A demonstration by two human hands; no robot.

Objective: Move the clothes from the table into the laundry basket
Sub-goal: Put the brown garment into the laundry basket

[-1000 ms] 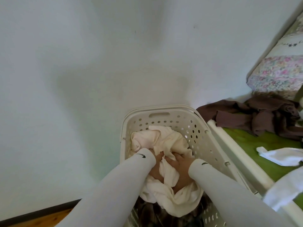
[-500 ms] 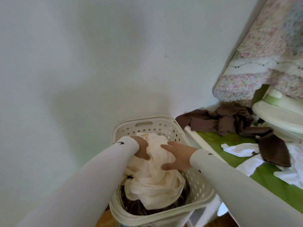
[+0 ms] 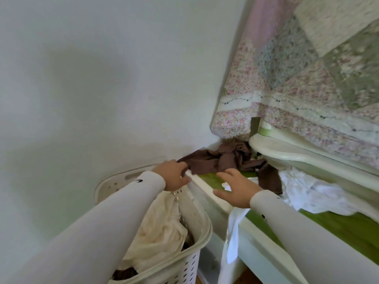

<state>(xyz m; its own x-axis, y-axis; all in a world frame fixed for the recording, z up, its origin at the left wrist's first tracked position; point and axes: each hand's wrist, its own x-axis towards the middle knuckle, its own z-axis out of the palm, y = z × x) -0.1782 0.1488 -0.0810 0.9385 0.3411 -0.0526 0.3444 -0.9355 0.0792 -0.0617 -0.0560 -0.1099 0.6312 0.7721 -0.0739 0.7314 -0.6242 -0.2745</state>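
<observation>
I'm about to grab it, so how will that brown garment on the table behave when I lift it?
The brown garment lies crumpled and twisted, so it will likely go limp and trail rather than hold shape. One end drapes over the table's white edge, so it may drag there. It looks like thin cloth, probably light.

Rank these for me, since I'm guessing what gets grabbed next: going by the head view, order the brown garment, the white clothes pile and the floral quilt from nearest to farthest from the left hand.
From the left hand:
1. Brown garment, its end right at the fingertips, on the table's far corner.
2. White clothes pile, to the right, past the right hand.
3. Floral quilt, hanging above and behind the table.
</observation>
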